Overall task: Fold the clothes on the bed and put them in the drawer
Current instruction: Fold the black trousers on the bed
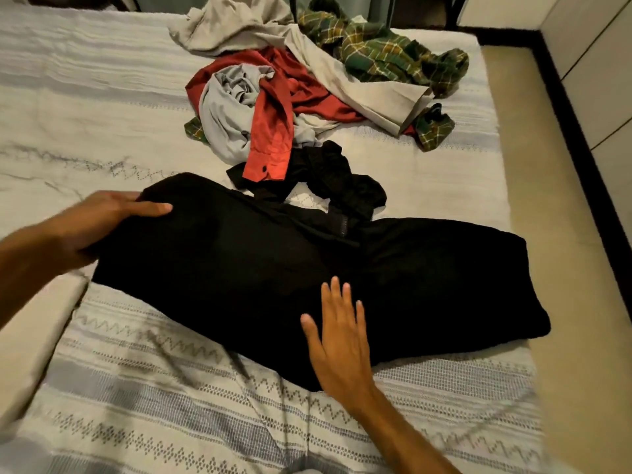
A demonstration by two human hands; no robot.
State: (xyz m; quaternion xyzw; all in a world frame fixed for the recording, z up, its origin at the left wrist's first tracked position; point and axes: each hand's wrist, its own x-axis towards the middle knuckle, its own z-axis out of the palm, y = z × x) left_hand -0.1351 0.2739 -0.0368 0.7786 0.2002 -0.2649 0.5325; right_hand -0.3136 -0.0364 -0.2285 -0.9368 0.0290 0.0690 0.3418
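The wide black garment (pixel 307 278), dark heavy cloth with a zip showing near its middle, lies spread across the near part of the striped white-and-grey bedspread (pixel 136 398), its long axis running from left to right and tilted a little away on the left. The left hand (pixel 102 220) grasps the garment's left end, thumb over the top and fingers curled beneath the edge, so the cloth's length stretches rightward from that grip. The right hand (pixel 342 340) lies flat with straight fingers, pressing the near edge close to the garment's middle; it grips nothing. The garment's right end reaches close to the mattress edge, beside the tan floor (pixel 547 371), and neither hand is near it. The likely fold, I judge, brings the left end over toward the right, pivoting about the pressing hand. Beyond the garment, touching or just beside its far edge, sits a crumpled smaller black piece (pixel 342 183); in this dim light I cannot tell whether it is separate. Farther beyond lies the pile: red shirt (pixel 273 131), grey top (pixel 222 111), beige cloth (pixel 325 73), green plaid shirt (pixel 383 53). Bare bedspread lies to the garment's left and nearer the person.
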